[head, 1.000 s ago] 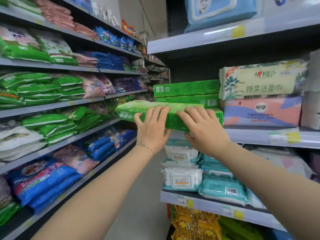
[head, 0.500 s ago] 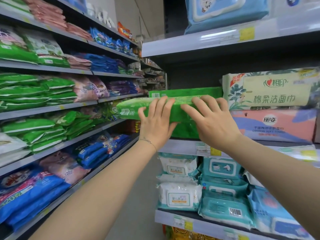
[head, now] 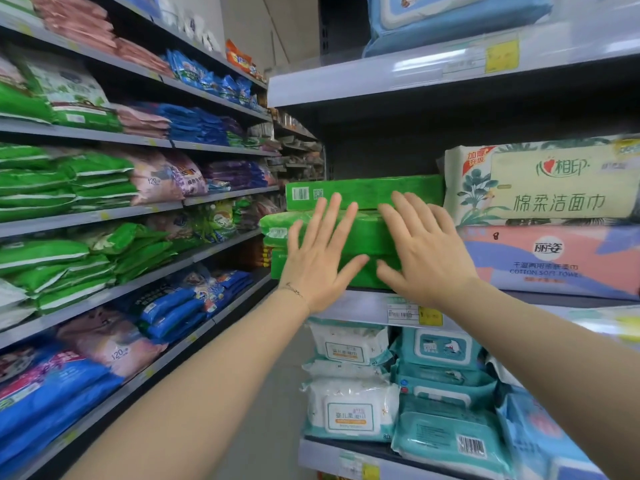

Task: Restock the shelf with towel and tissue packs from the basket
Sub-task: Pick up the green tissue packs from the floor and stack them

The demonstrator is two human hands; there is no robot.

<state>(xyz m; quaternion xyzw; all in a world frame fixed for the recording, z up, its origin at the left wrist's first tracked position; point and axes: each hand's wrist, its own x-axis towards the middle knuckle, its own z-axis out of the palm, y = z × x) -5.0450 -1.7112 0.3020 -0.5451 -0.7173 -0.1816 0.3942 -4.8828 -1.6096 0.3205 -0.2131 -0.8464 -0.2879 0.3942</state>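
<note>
From the head view, we see the green tissue pack [head: 369, 233] lying in the middle of a green stack [head: 363, 192] on the shelf [head: 367, 308], just beside the cream towel pack [head: 554, 188]; the left hand [head: 320, 258] and right hand [head: 424, 251] lie flat against its front, fingers straight and spread, gripping nothing; the hands cover much of the stack, the right one is blurred, and the pack's print is unreadable.

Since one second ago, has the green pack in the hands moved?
Yes. The green pack went right and deeper into the shelf, now lying under the barcoded green box instead of jutting out left of it.
</note>
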